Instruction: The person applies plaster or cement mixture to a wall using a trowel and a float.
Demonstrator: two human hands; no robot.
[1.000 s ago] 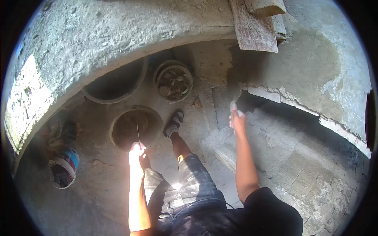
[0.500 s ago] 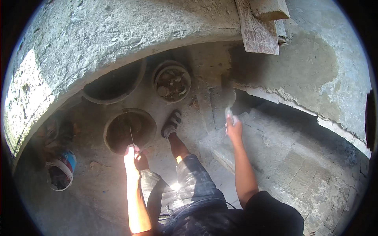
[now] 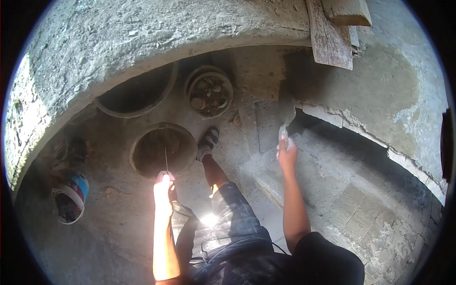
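Tub (image 3: 146, 153) beyond left fingers (image 3: 165, 177) | debris bucket (image 3: 230, 98) farther | concrete ledge (image 3: 142, 42) ahead

You face a ledge (image 3: 190, 28) of rough, pitted, matt concrete. The board (image 3: 331, 45) and block (image 3: 349, 10) are bare-looking wood, the board dulled by pale residue. The wall (image 3: 389, 71) looks like matt cement, fairly smooth until its jagged, crumbly edge. In your left hand (image 3: 164, 187), the thin tool (image 3: 166, 160) looks like metal, seen edge-on; in your right hand (image 3: 287, 154), the smeared tool (image 3: 283, 131) wears a dull, pale coating. Your shorts (image 3: 237, 209) are dust-stained cloth, your sleeve (image 3: 327, 259) matt cloth. The small bucket (image 3: 81, 186) looks like smooth plastic; the floor (image 3: 118, 223) is dusty and matt.
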